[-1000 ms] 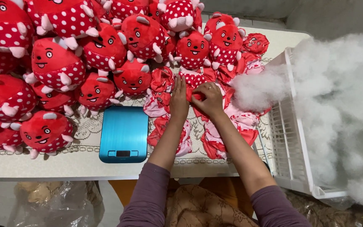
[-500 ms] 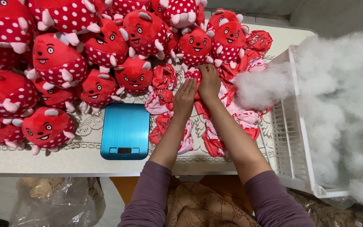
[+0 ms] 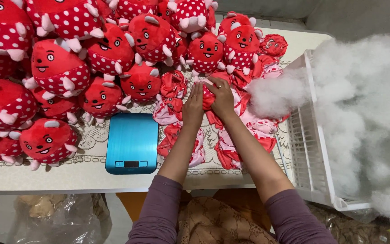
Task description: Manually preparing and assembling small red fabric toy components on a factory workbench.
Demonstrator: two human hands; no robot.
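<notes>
Head view: left hand [image 3: 194, 106] and right hand [image 3: 222, 97] around red plush skin [image 3: 207, 96].

Both arms are clad in long sleeves of a muted purple, fine-knit fabric, the cuffs pushed up to roughly mid-forearm, leaving forearms and wrists bare. The left hand [image 3: 193, 106] and right hand [image 3: 222, 97] are ungloved, with no rings, watch or bracelet visible from the head view. The sleeve material appears plain, without pattern, print or buttons, and gathers in soft folds near the elbows.
</notes>
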